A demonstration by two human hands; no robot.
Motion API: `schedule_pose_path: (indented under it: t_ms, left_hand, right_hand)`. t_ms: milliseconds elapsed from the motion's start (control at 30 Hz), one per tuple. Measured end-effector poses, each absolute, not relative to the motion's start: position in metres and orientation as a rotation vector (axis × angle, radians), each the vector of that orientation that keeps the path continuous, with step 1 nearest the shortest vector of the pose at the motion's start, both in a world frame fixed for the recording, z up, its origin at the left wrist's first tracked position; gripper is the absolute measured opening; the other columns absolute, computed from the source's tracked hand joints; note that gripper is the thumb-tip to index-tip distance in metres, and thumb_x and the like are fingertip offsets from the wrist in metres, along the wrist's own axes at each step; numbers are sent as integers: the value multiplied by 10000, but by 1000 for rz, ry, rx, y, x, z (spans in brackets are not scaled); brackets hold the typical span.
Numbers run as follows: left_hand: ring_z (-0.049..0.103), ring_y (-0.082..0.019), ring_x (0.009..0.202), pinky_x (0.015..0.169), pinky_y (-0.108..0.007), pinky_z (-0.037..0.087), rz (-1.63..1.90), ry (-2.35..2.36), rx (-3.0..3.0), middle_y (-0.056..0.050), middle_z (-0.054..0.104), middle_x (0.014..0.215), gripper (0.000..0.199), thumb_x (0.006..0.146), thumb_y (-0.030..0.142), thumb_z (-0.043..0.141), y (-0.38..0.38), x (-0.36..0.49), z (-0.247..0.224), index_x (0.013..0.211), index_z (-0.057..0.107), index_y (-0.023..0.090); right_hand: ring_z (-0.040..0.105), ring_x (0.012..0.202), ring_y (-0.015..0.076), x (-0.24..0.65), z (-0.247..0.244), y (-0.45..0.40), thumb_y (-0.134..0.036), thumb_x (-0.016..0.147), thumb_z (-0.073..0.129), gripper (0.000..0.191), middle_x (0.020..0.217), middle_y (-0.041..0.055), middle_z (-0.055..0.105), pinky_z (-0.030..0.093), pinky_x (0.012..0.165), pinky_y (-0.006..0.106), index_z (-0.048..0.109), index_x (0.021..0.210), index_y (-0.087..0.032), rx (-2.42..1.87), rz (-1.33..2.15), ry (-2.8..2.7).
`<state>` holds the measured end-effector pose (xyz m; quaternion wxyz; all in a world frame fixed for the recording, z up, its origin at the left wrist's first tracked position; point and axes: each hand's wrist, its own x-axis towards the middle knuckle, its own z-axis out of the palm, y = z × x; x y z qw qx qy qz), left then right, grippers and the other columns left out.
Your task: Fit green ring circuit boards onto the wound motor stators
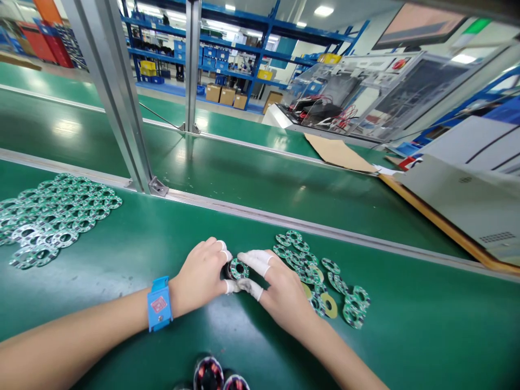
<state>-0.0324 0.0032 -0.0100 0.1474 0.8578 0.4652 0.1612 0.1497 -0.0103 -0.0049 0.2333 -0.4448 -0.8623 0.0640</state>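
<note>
My left hand (205,271) wears a blue wrist strap (159,304) and white finger cots. Its fingers close round the left side of a dark round part, mostly hidden, that looks like a motor stator. A green ring-shaped circuit board (239,268) lies on top of that part, facing up. From the other side, the thumb and fingers of my right hand (280,287), also in white finger cots, pinch the ring board's edge. Near the bottom edge stand several stators with copper windings (208,374), partly cut off.
Loose ring boards (298,260) and some yellow rings (329,305) lie right of my right hand. Many more ring boards (60,211) spread in overlapping rows at far left. A metal post (117,97) rises behind the green bench; a metal rail (260,214) runs along its back.
</note>
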Motion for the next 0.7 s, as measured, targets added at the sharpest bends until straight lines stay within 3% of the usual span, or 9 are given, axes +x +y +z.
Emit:
schedule_pose_path:
  t_ms: [400, 700]
  left_hand:
    - [477, -225, 810, 701, -347, 392, 480, 1324, 2432, -71, 561, 840, 341, 773, 488, 592, 3, -34, -13, 816, 609, 150]
    - [486, -215, 805, 700, -337, 395, 451, 1349, 2445, -56, 560, 838, 291, 758, 438, 627, 2, -33, -13, 794, 594, 151]
  right_hand:
    - [616, 905, 220, 156, -15, -7, -247, 801, 596, 322, 987, 100, 672, 547, 739, 352, 610, 1121, -213, -1085, 275, -2285]
    - [618, 880, 228, 152, -20, -11, -259, 829, 559, 282, 942, 108, 674, 550, 705, 351, 622, 1088, -168, -1131, 147, -2256]
